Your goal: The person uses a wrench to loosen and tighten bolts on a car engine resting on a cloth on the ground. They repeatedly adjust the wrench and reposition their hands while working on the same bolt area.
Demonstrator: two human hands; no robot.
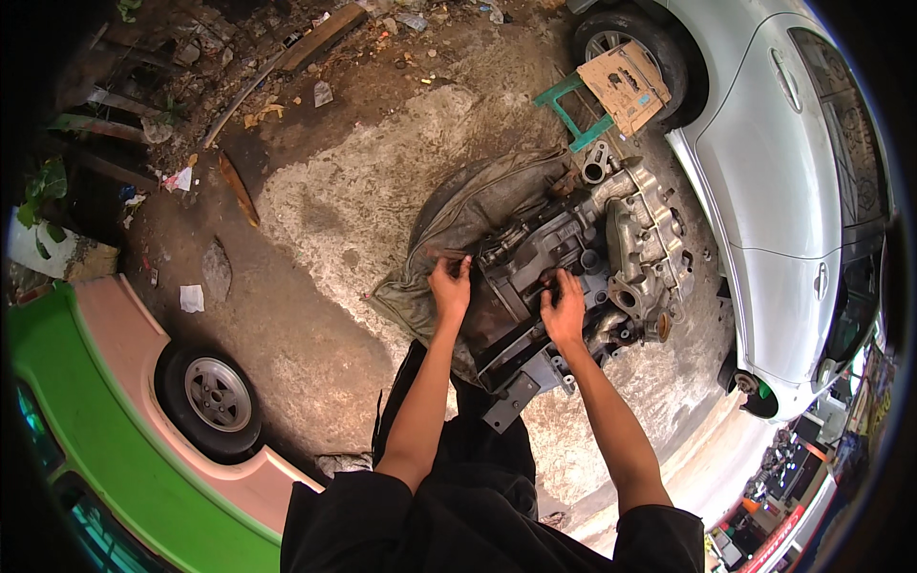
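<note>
A grimy engine (535, 250) lies in front of me, its dark block toward my left and bright metal castings (642, 239) toward the right. My left hand (450, 289) is at the block's left edge, thumb and forefinger apart, with nothing visible between them. Over the middle of the engine, my right hand (566, 310) has its fingers bent together at a dark part; what they grip is hidden. A dirty grey-green cloth (406, 291) lies under the engine's left side, over a curved black rim. A flat metal bracket (511, 403) sticks out at the near end.
A small folding stool (623, 88) with green legs stands beyond the engine, by a silver car (778, 162) on the right. A green and pink car body (124, 382) with a wheel (212, 394) is at the left. Wood planks (320, 38) and litter lie at the far left.
</note>
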